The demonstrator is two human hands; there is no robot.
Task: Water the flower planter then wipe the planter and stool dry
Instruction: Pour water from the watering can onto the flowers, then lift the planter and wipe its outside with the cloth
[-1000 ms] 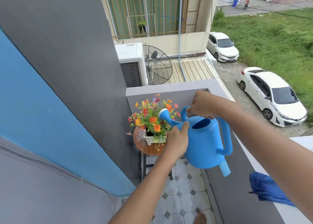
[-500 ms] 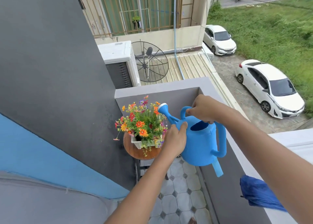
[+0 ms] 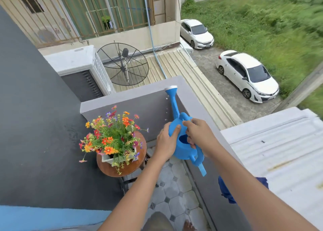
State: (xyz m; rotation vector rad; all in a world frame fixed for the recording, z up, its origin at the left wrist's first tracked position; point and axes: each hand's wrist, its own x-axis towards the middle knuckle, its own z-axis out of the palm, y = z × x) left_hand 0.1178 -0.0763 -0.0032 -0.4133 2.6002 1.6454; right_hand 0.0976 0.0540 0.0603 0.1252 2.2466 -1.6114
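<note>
Blue plastic fills the middle of our view: the watering can [image 3: 183, 143] is held between both our hands, its spout tipped up and away toward twelve o'clock, the white rose at its tip level with the top of the grey balcony wall [image 3: 136, 95]. Our left hand [image 3: 166, 143] is pressed flat against the can's left side, thumb lying up along the body, fingers wrapped round where we cannot see them. Our right hand [image 3: 199, 134] is closed over the top handle, just above the filling hole. A few drops hang in the air below the spout, against the wall's dark inner face. At nine o'clock from the can, near but not touching it, sits the flower planter [image 3: 111, 140], a white box thick with orange, red and purple blooms, resting on the round brown stool [image 3: 122, 168]. The stool stands on pale tiled floor [image 3: 174, 187] in the corner where the dark side wall meets the balcony wall. At five o'clock from the can a dark blue cloth [image 3: 225, 190] is draped over the wall's edge, partly hidden behind our right forearm.
</note>
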